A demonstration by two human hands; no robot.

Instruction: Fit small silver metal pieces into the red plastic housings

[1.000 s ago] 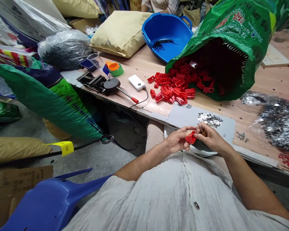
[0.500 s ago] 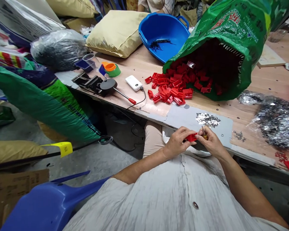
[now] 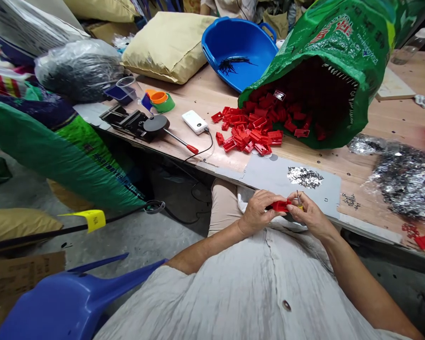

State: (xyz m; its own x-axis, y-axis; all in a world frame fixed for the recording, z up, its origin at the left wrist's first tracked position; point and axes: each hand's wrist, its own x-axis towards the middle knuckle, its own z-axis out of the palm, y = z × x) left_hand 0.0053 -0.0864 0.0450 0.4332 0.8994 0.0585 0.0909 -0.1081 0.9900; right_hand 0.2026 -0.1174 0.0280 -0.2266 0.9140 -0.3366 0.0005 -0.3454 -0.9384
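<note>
My left hand (image 3: 258, 211) pinches a small red plastic piece (image 3: 279, 206) just below the table's front edge, over my lap. My right hand (image 3: 309, 215) is closed around a small yellow-handled tool (image 3: 299, 200) whose thin metal tip points up beside the red piece. Both hands meet at the piece. On the table beyond them lies a heap of the same red plastic pieces (image 3: 250, 130), spilling from a green woven sack (image 3: 326, 56) that lies on its side. A small pile of tiny shiny metal parts (image 3: 304, 176) rests on a grey mat (image 3: 269, 174) right in front of my hands.
A blue basin (image 3: 239, 47) with dark wires stands at the back. A white power bank (image 3: 194, 122), a black hand press with a red-tipped lever (image 3: 145, 125) and tape rolls (image 3: 161, 100) sit at the left. Bags of shiny metal parts (image 3: 407, 182) lie right. Sacks and a blue chair (image 3: 74, 295) crowd the floor.
The red piece has been turned from upright to flatter between my fingers, and my hands have dropped slightly closer to my body. The view has shifted a little.
</note>
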